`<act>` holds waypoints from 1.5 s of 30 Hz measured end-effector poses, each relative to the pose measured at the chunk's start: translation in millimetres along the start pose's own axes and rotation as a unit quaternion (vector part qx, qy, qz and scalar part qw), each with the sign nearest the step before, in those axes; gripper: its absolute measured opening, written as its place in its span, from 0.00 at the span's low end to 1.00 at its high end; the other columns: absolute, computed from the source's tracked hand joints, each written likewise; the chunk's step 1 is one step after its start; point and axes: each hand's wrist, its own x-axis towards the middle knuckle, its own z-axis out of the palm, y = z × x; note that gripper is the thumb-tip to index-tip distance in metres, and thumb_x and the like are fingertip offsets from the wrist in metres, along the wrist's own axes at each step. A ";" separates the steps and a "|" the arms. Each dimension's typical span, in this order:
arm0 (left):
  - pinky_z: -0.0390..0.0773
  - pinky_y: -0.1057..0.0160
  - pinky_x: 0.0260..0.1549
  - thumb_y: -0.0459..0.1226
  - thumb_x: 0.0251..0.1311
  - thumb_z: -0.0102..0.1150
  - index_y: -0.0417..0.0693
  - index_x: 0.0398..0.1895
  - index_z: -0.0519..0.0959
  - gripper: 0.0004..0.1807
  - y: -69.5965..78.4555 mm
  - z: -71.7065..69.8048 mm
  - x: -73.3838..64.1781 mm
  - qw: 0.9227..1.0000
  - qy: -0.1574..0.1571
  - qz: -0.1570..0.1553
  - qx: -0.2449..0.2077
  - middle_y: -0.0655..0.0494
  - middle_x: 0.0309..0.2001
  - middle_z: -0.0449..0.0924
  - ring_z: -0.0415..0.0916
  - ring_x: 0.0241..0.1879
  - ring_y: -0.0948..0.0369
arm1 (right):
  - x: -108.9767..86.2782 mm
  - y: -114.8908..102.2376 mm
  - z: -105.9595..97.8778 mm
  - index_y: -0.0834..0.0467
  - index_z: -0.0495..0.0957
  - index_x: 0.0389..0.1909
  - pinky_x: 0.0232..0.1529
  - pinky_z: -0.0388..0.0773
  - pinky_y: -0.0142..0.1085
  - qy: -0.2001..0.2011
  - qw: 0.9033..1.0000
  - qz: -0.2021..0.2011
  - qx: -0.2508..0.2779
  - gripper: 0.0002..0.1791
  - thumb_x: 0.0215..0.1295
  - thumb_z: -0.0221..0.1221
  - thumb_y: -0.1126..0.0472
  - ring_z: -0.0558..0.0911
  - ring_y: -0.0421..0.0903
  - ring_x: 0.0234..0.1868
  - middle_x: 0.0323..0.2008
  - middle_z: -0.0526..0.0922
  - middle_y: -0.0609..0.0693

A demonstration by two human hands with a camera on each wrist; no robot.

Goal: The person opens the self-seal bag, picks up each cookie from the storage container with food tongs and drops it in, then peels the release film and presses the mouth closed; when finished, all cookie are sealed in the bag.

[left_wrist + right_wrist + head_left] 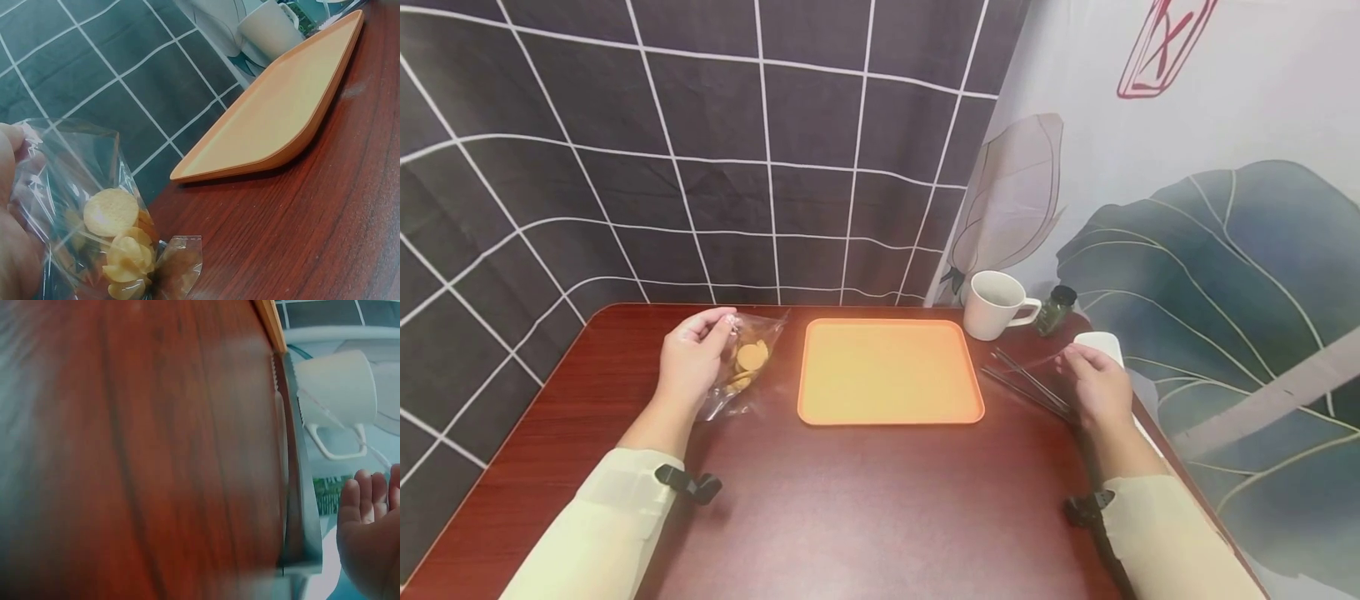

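My left hand [694, 354] pinches the upper edge of a clear plastic bag [69, 162] between thumb and fingers, at the left of the table. Round, flat yellow crackers [751, 357] lie inside, bunched in the lower part of the bag [128, 256]. On the far right, my right hand [1099, 385] pinches one end of a thin clear strip [325, 412], which stretches leftward from the fingertips. Metal tongs [1028, 385] lie on the table just left of this hand, their near end partly behind it.
An orange tray [891, 417] lies between the hands on the brown table [880, 508]. Behind the tongs stand a white mug [988, 310] and a small dark-capped green jar [1056, 312]. A white object [1099, 342] is partly hidden behind my right hand. Curtains hang along the back.
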 end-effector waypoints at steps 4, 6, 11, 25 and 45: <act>0.80 0.75 0.30 0.41 0.74 0.65 0.40 0.60 0.85 0.18 0.8 -0.1 -0.1 1.000 0.003 -0.002 0.002 0.74 0.29 0.84 0.79 0.29 0.72 | -4.4 -2.1 -7.5 0.48 0.83 0.49 0.42 0.83 0.20 -0.006 1.000 0.008 -0.012 0.05 0.77 0.64 0.54 0.89 0.30 0.38 0.31 0.89 0.33; 0.81 0.75 0.30 0.41 0.74 0.65 0.40 0.60 0.85 0.18 1.1 0.0 0.1 1.000 0.004 -0.003 0.002 0.73 0.29 0.84 0.79 0.29 0.72 | -6.1 -3.1 -10.9 0.47 0.83 0.49 0.42 0.83 0.20 -0.013 1.000 0.011 -0.010 0.05 0.77 0.64 0.54 0.88 0.29 0.38 0.32 0.89 0.33; 0.80 0.75 0.30 0.42 0.74 0.66 0.41 0.59 0.86 0.18 1.2 1.0 -0.2 1.000 0.004 -0.004 0.003 0.73 0.28 0.84 0.79 0.29 0.72 | -8.6 -2.9 -17.5 0.47 0.84 0.45 0.42 0.83 0.20 -0.019 1.000 0.009 0.001 0.02 0.76 0.64 0.57 0.89 0.30 0.39 0.31 0.89 0.34; 0.80 0.75 0.30 0.42 0.74 0.65 0.39 0.60 0.85 0.19 3.0 2.0 -1.2 1.000 0.003 -0.008 0.007 0.74 0.28 0.84 0.79 0.29 0.72 | -14.6 -4.9 -42.3 0.57 0.83 0.61 0.37 0.82 0.22 -0.002 0.994 0.035 -0.106 0.21 0.75 0.65 0.50 0.85 0.31 0.37 0.30 0.88 0.31; 0.80 0.76 0.31 0.40 0.74 0.65 0.39 0.59 0.86 0.17 -0.5 -0.4 -0.2 1.000 0.002 -0.003 -0.009 0.76 0.30 0.86 0.80 0.30 0.74 | -33.6 -20.4 -13.4 0.43 0.86 0.46 0.43 0.85 0.22 -0.067 0.995 -0.005 -0.076 0.05 0.75 0.66 0.50 0.90 0.30 0.40 0.33 0.91 0.33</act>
